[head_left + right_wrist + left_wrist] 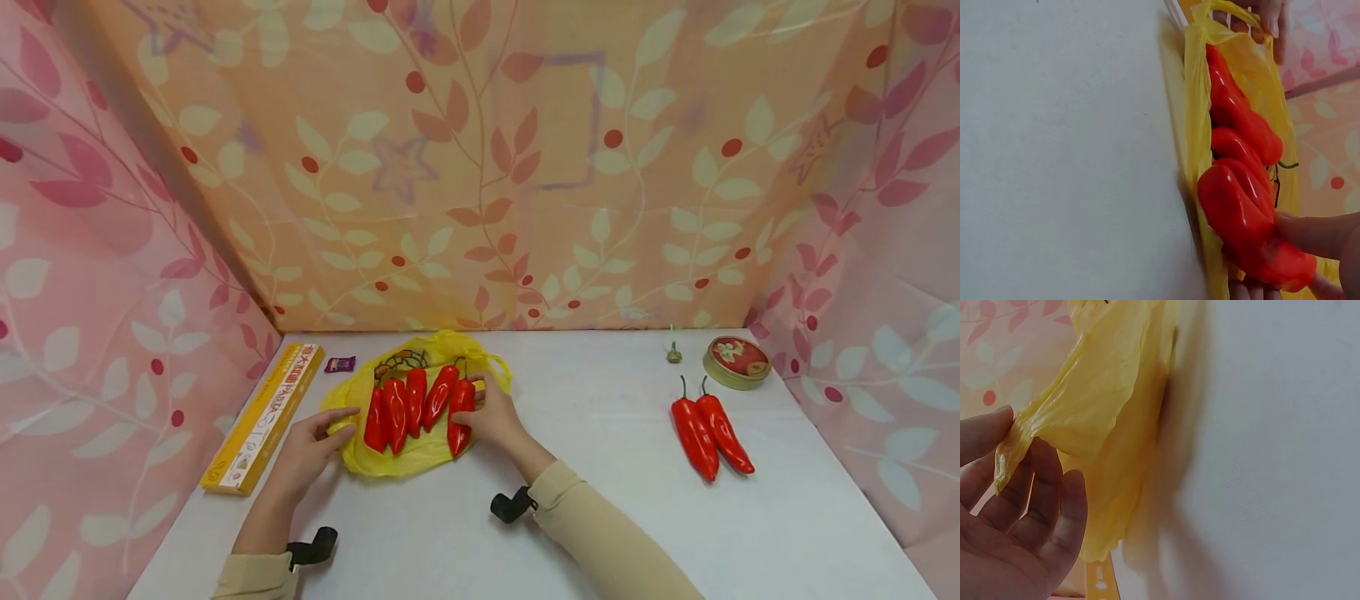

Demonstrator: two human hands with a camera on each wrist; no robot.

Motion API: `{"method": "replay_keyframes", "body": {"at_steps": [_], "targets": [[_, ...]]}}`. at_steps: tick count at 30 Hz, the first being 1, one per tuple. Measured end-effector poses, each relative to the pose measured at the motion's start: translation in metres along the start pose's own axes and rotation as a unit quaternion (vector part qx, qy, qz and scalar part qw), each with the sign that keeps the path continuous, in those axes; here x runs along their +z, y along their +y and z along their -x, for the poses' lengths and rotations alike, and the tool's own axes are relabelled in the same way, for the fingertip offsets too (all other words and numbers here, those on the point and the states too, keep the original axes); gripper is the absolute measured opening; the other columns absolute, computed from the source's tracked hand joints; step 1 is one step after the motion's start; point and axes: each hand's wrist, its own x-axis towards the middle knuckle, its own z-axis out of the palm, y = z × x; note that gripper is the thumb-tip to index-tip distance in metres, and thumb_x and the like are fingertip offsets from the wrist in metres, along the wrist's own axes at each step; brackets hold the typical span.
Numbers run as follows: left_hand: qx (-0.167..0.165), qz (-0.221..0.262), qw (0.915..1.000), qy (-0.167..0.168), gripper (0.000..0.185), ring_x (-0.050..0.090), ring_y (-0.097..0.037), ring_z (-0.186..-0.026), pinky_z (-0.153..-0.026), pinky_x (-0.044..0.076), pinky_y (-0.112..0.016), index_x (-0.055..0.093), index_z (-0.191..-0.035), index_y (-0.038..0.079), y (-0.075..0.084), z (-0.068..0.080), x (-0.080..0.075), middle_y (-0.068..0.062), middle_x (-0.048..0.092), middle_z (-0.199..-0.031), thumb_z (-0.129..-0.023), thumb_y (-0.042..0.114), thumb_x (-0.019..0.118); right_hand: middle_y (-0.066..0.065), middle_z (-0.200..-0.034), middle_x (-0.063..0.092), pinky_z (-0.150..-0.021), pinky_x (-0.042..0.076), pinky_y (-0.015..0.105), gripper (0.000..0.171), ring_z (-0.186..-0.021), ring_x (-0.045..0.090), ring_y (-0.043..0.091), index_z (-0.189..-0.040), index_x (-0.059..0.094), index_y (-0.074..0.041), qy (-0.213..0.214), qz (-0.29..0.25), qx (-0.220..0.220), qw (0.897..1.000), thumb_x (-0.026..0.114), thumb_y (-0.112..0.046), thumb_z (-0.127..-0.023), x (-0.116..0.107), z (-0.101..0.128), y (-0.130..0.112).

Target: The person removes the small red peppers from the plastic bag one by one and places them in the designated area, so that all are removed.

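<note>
A yellow plastic bag (pixel 375 463) lies spread on the white table with several glossy red peppers (pixel 395 415) side by side on it. My left hand (pixel 303 450) is at the bag's left side; the left wrist view shows its thumb and fingers pinching the bag's edge (pixel 1019 437). At the bag's right end, my right hand (pixel 493 415) grips the rightmost red pepper (pixel 461 437). In the right wrist view the thumb presses on that pepper (pixel 1247 231) and fingertips show beneath it, with the bag around them.
Left of the bag lies a yellow pasta box (pixel 262 421), and a small purple packet (pixel 341 364) sits behind it. Two more red peppers (pixel 696 442) lie on the right, near a round tin (pixel 737 363) and a small green stem piece (pixel 673 354). Patterned cloth (pixel 480 167) walls the table.
</note>
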Motion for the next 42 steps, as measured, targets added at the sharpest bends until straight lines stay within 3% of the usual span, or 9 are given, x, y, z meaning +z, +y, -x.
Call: {"method": "replay_keyframes", "body": {"at_steps": [5, 10, 16, 20, 29, 42], "targets": [[0.004, 0.004, 1.0000, -0.002, 0.044, 0.043, -0.025, -0.117, -0.082, 0.052, -0.024, 0.061, -0.140, 0.021, 0.001, 0.001, -0.001, -0.011, 0.050, -0.141, -0.099, 0.036, 0.065, 0.015, -0.122, 0.061, -0.080, 0.060, 0.040, 0.066, -0.108, 0.062, 0.029, -0.145, 0.047, -0.017, -0.010, -0.008, -0.025, 1.000, 0.078, -0.014, -0.086, -0.008, 0.002, 0.004], [0.008, 0.001, 1.0000, 0.002, 0.044, 0.043, -0.025, -0.114, -0.080, 0.052, -0.025, 0.061, -0.140, 0.022, 0.002, 0.002, -0.003, -0.011, 0.052, -0.135, -0.099, 0.036, 0.065, 0.015, -0.129, 0.061, -0.080, 0.061, 0.040, 0.071, -0.114, 0.061, 0.031, -0.153, 0.043, -0.022, -0.063, -0.002, -0.045, 0.997, 0.073, -0.015, -0.089, -0.018, 0.006, 0.005], [0.007, -0.003, 1.0000, 0.001, 0.045, 0.043, -0.025, -0.114, -0.078, 0.051, -0.027, 0.061, -0.140, 0.022, 0.004, 0.004, -0.005, -0.011, 0.052, -0.132, -0.098, 0.037, 0.065, 0.017, -0.133, 0.057, -0.078, 0.061, 0.040, 0.064, -0.107, 0.063, 0.029, -0.151, 0.047, -0.026, -0.147, -0.053, -0.022, 0.987, 0.070, -0.016, -0.092, -0.040, 0.014, -0.005], [0.007, -0.006, 1.0000, 0.003, 0.044, 0.043, -0.025, -0.114, -0.079, 0.051, -0.027, 0.062, -0.140, 0.022, 0.005, 0.004, -0.006, -0.010, 0.053, -0.133, -0.099, 0.037, 0.065, 0.019, -0.138, 0.051, -0.074, 0.062, 0.040, 0.061, -0.103, 0.063, 0.030, -0.151, 0.047, -0.028, -0.176, -0.085, -0.004, 0.981, 0.067, -0.016, -0.094, -0.057, 0.019, -0.013], [0.008, -0.003, 1.0000, 0.002, 0.044, 0.043, -0.025, -0.117, -0.084, 0.052, -0.028, 0.061, -0.140, 0.022, 0.007, 0.005, -0.006, -0.010, 0.052, -0.141, -0.099, 0.037, 0.065, 0.016, -0.134, 0.053, -0.073, 0.061, 0.037, 0.065, -0.103, 0.064, 0.029, -0.149, 0.046, -0.028, -0.165, -0.069, -0.033, 0.983, 0.075, -0.022, -0.091, -0.084, 0.031, -0.015], [0.003, 0.011, 0.9999, 0.002, 0.045, 0.045, -0.025, -0.116, -0.087, 0.053, -0.027, 0.059, -0.142, 0.022, 0.006, 0.007, -0.007, -0.011, 0.049, -0.145, -0.100, 0.036, 0.064, 0.016, -0.131, 0.058, -0.076, 0.060, 0.039, 0.060, -0.098, 0.066, 0.027, -0.144, 0.052, -0.029, -0.077, -0.017, -0.050, 0.996, 0.077, -0.029, -0.090, -0.134, 0.054, 0.002]]}}
